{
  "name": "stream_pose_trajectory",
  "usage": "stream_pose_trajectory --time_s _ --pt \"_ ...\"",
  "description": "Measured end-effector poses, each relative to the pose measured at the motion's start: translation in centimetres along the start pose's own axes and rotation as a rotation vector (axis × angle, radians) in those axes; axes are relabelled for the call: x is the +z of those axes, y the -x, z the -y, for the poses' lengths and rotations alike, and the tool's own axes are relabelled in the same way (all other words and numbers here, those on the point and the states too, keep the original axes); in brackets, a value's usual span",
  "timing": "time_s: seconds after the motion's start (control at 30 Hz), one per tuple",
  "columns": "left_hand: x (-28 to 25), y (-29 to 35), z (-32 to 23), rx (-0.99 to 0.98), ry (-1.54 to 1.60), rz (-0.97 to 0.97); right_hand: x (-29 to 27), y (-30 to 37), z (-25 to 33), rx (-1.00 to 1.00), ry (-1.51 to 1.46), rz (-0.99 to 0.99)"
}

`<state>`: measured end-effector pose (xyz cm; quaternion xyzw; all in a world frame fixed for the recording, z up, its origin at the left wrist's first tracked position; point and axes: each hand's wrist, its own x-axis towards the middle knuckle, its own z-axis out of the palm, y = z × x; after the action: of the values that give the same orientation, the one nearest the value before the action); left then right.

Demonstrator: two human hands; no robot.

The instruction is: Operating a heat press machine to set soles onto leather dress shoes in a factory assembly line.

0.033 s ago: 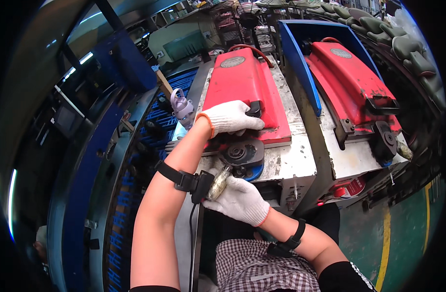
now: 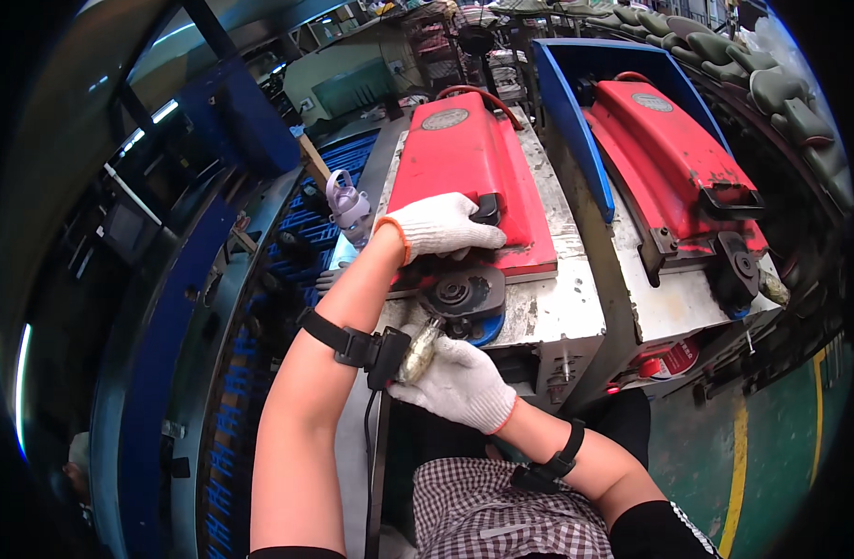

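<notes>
Here's the left hand (image 2: 438, 224) in white ribbed knit with an orange cuff, fingers curled closed around the black handle (image 2: 487, 210), smooth and stubby at its visible end, on the front of the glossy, wedge-shaped red cover (image 2: 446, 163). Down below, the right hand (image 2: 457, 384) cups the lumpy, yellowish wrapped grip (image 2: 415, 359) against its palm, though how tightly those fingers close I cannot tell. Just above sits a dark, round-ended block (image 2: 464, 291) with concentric rings, beside the chipped white machine base (image 2: 576, 303). Over to the right, a scuffed second red cover (image 2: 664, 140) stands within an angular blue guard (image 2: 569, 121).
</notes>
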<state>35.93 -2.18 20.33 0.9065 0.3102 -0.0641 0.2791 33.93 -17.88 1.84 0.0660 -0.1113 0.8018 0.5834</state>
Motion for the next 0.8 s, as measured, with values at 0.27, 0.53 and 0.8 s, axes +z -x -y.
stream_pose_trajectory --time_s 0.27,0.53,0.8 --pt "0.1 -0.2 0.1 0.022 0.038 0.002 3.1 7.3 4.4 -0.113 -0.135 -0.101" --pt "0.4 0.3 -0.1 0.011 -0.104 -0.098 6.6 20.5 11.8 -0.764 1.350 -0.573" --pt "3.9 1.2 -0.2 0.077 -0.143 -0.668 10.7 37.5 30.0 -0.928 2.798 -1.661"
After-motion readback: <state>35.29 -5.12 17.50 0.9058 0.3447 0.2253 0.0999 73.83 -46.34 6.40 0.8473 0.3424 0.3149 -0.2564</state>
